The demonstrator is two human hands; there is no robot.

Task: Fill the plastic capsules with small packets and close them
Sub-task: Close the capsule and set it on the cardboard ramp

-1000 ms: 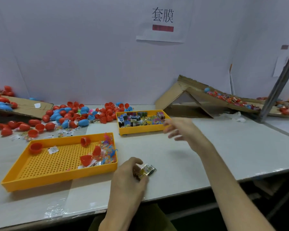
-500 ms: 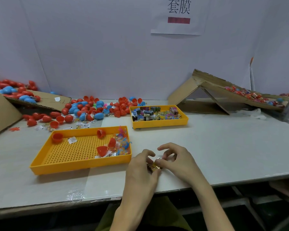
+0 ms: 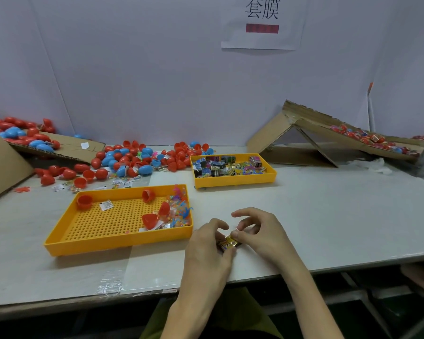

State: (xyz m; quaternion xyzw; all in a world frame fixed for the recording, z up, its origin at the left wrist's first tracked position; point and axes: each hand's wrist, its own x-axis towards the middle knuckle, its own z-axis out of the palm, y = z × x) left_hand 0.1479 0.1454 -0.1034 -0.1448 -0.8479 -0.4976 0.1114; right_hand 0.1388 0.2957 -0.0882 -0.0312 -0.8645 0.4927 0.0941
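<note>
Both hands meet near the front edge of the table (image 3: 328, 216), just right of the big perforated tray (image 3: 59, 243). The left hand (image 3: 207, 243) has its fingers curled and pinches a small gold-yellow packet (image 3: 229, 243) from below. The right hand (image 3: 262, 236) pinches the same packet's upper end between thumb and forefinger, other fingers arched above. The packet sits low over the tabletop; can't tell if it touches. It may be more than one packet in the pinch, too small to say.

Step, as I read it: packet prep, straightening or folding it to fit. No capsule is in either hand, so filling has not begun.

The next move calls for an open shell. The nearest are the red capsule halves (image 3: 148, 220) lying in the big tray among loose colourful bits, just left of the hands. One hand would have to let go and reach left while the other keeps the packet. Then tuck it in and press a matching half on.

More packets fill the small tray (image 3: 233, 183) farther back. The red and blue capsule pile (image 3: 132, 157) lies back left by the wall. A cardboard ramp (image 3: 311, 123) at right carries more capsules, probably finished ones.
</note>
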